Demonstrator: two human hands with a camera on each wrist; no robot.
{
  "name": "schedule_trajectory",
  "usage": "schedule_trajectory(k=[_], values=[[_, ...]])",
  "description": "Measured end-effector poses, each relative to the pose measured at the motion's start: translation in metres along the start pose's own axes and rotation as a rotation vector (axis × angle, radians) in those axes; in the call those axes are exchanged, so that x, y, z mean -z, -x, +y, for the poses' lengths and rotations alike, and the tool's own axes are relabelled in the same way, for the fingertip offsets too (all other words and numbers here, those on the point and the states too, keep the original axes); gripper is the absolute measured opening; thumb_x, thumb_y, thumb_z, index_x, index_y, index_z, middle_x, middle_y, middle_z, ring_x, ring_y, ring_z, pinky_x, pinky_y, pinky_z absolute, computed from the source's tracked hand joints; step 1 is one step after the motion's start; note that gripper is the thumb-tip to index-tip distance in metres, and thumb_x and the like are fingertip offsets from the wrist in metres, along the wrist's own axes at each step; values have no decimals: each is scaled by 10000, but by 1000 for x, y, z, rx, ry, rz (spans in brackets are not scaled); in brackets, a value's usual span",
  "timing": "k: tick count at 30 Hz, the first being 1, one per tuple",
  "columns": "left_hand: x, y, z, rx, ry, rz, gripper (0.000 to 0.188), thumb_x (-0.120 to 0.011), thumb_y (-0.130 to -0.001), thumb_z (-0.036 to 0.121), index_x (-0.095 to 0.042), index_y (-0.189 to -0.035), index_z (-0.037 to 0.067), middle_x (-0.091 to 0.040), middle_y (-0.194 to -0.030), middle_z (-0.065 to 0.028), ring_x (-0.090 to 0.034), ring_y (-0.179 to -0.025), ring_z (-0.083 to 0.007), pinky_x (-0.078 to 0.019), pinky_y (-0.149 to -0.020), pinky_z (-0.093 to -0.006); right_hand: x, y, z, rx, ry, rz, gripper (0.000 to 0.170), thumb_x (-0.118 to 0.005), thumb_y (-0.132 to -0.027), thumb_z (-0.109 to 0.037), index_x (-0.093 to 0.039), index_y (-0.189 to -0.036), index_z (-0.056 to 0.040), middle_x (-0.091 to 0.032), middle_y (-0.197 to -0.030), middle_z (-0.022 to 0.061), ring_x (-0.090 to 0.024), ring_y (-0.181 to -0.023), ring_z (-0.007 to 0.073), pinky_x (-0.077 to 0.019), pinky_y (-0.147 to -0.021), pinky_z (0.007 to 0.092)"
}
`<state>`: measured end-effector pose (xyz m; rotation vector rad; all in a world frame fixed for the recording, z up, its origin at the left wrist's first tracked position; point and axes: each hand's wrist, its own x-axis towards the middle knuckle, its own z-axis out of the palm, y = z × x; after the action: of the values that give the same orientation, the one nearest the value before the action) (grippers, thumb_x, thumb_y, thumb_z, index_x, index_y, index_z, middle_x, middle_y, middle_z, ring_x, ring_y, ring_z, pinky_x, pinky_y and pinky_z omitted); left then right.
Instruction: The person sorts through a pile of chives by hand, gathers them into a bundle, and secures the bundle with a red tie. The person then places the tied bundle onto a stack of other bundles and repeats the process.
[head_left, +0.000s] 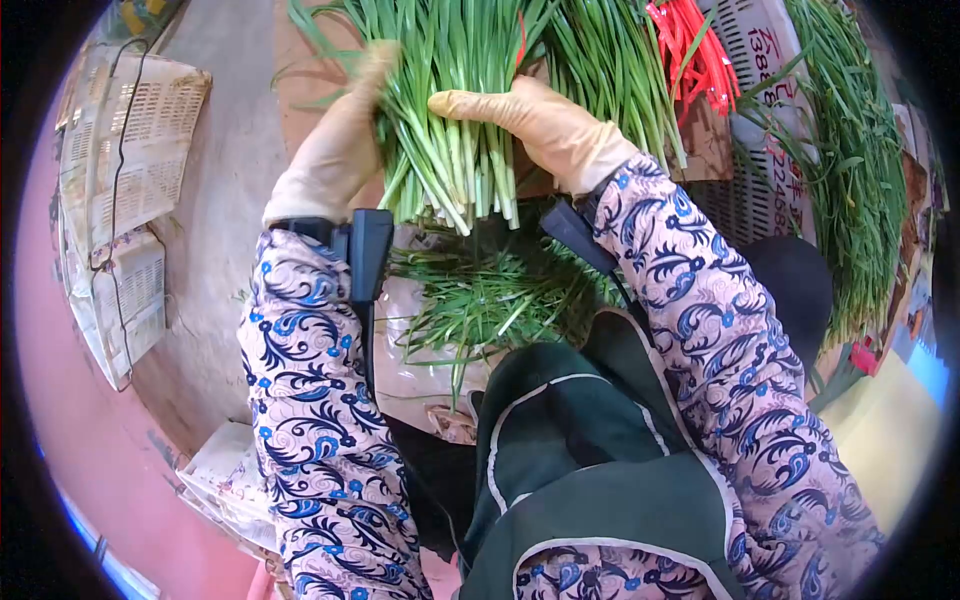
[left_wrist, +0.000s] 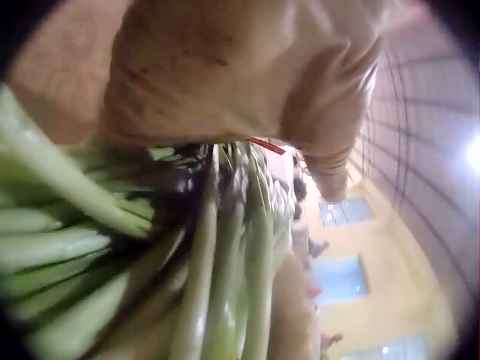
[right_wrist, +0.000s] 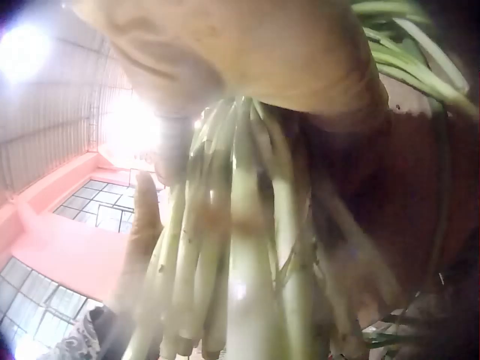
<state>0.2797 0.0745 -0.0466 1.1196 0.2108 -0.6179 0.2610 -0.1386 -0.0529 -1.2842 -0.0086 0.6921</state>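
A thick bunch of garlic chives [head_left: 465, 140] lies between my two gloved hands, pale stem ends toward me and green leaves pointing away. My right hand [head_left: 545, 125] grips the bunch from its right side, thumb laid across the stalks and the other fingers hidden behind. On the left side, my left hand [head_left: 335, 150] holds the bunch, slightly blurred, with part of its fingers hidden by the leaves. Up close in the left wrist view, stalks [left_wrist: 225, 285] run below the glove. Pale stem ends [right_wrist: 247, 292] hang under the glove in the right wrist view.
More chives [head_left: 610, 70] lie to the right beside red ties [head_left: 695, 50]. A white crate [head_left: 760, 120] stands beyond them, near a long heap of greens [head_left: 850, 200]. Loose trimmings [head_left: 500, 300] lie below the bunch. Stacked crates [head_left: 140, 130] stand at far left.
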Motion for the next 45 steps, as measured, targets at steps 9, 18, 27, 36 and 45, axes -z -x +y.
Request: schedule_trajectory(k=[9, 18, 27, 36, 45], values=[[-35, 15, -20, -130, -8, 145, 438, -745, -860, 223, -588, -1212, 15, -666, -1075, -67, -646, -924, -151, -529, -811, -279, -10, -10, 10, 176, 69, 110, 1069, -923, -572, -316, -318, -1319, 152, -587, -1200, 217, -598, -1093, 282, -495, -933, 332], [-72, 65, 30, -663, -338, 271, 501, -756, -850, 169, -530, -1269, 16, -638, -1158, -71, -621, -1007, -161, -494, -892, -297, -43, 23, -55, 900, 309, 52, 1034, -840, -683, -208, -187, -1462, -23, -498, -1300, 187, -534, -1155, 266, -469, -990, 353], [-55, 100, 30, -813, -352, 344, 460, -861, -693, 59, -650, -1097, -5, -681, -1005, -40, -640, -854, -128, -520, -813, -282, -49, 2, -61, 927, 538, -14, 614, -886, -632, -133, -604, -1165, -10, -681, -1017, 75, -644, -913, 167, -532, -826, 328], [-23, 80, -18, -547, -301, 436, 388, -871, -695, 77, -688, -1022, -26, -692, -971, -46, -614, -814, -116, -510, -767, -252, -45, -11, -22, 783, 56, -217, 487, -850, -624, -129, -679, -1070, -37, -710, -963, 84, -662, -859, 176, -548, -736, 332], [-37, 69, -11, -726, -251, 400, 326, -847, -698, 7, -701, -989, -9, -700, -947, -39, -628, -794, -115, -523, -747, -260, -25, -13, -22, 790, 680, 9, 404, -801, -714, -81, -673, -1092, -23, -712, -1004, 66, -667, -915, 178, -559, -768, 319]])
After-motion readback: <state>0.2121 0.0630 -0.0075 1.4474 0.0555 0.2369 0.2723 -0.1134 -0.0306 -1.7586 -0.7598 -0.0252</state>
